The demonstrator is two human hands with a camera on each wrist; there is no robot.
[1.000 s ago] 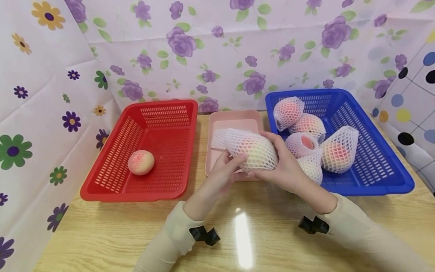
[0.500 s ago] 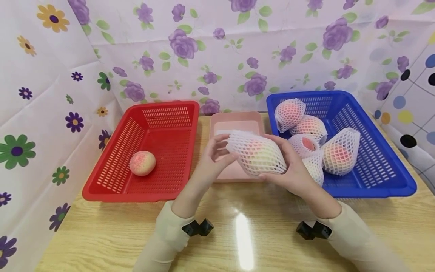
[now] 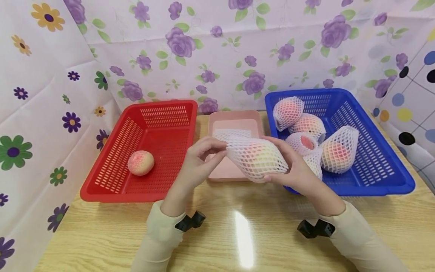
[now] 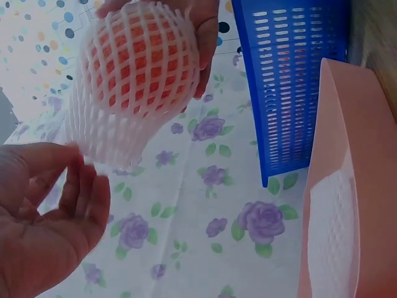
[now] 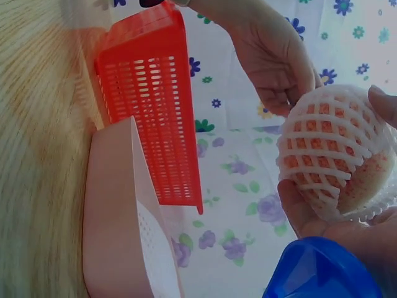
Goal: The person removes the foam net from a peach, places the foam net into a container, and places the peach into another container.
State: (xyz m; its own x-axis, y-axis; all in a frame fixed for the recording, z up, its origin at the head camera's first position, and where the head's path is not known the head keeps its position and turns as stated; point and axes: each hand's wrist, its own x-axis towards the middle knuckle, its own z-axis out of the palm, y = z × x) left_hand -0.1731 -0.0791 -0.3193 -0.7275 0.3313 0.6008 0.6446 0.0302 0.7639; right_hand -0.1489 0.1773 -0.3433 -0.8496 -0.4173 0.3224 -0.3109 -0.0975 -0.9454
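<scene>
A peach [image 3: 261, 158] in a white foam net [image 4: 111, 130] is held up over the near part of the pink tray. My right hand [image 3: 299, 170] grips its right side, fingers behind and thumb in front. With thumb and fingertips, my left hand [image 3: 198, 162] pinches the gathered left end of the net. In the right wrist view, the bare skin of the peach [image 5: 372, 183] shows through the net's other, wider end. One unwrapped peach [image 3: 141, 163] lies in the red basket [image 3: 132, 197] on the left.
Between the baskets sits the pink tray [image 3: 234, 115], holding flat white foam nets [image 3: 221, 133]. At the right, a blue basket [image 3: 374, 189] contains several netted peaches [image 3: 338, 151]. Floral cloth [image 3: 217, 56] hangs behind the wooden table [image 3: 112, 234].
My left hand has slid left off the peach's body, opened briefly, and now pinches the net's end. The peach has shifted slightly right and nearer in my right hand.
</scene>
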